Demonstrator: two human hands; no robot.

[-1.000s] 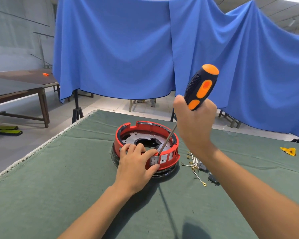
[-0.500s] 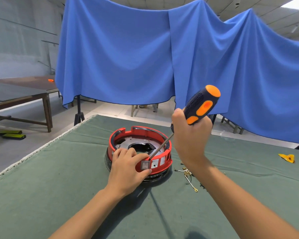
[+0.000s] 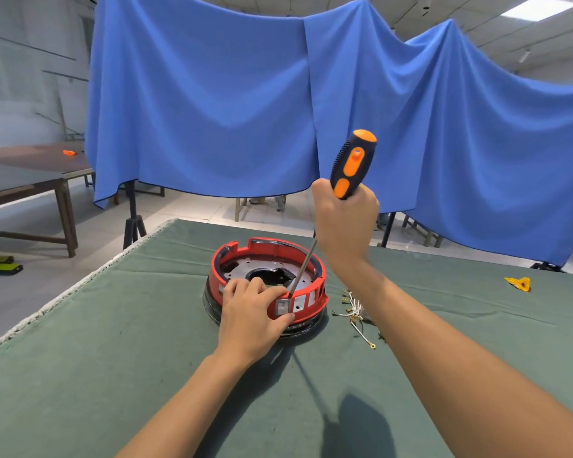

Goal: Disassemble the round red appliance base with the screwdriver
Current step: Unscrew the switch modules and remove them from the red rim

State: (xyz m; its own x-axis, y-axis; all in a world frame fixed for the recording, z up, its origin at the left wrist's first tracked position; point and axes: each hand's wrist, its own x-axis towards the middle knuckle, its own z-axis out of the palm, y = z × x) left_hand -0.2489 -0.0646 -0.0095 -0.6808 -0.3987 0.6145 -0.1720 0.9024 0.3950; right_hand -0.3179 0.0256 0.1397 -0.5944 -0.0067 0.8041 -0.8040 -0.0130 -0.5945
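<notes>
The round red appliance base (image 3: 272, 249) sits on the green cloth, open side up, with a metal plate and a dark hole inside. My left hand (image 3: 250, 314) grips its near rim, fingers over the top and thumb below a small grey switch (image 3: 283, 307) set in the red wall. My right hand (image 3: 344, 223) grips the screwdriver (image 3: 353, 163) by its black and orange handle, held well above the base. The thin shaft slants down and left, and its tip touches the rim just above the switch.
A bundle of white wires with brass terminals (image 3: 356, 309) lies just right of the base. A yellow plastic piece (image 3: 518, 283) lies far right on the green cloth (image 3: 113, 342). The cloth's left edge runs diagonally. Blue drapes hang behind; a wooden table (image 3: 30, 180) stands at left.
The screwdriver handle has swung more upright while its tip stays at the switch on the rim. My left hand keeps its grip on the base.
</notes>
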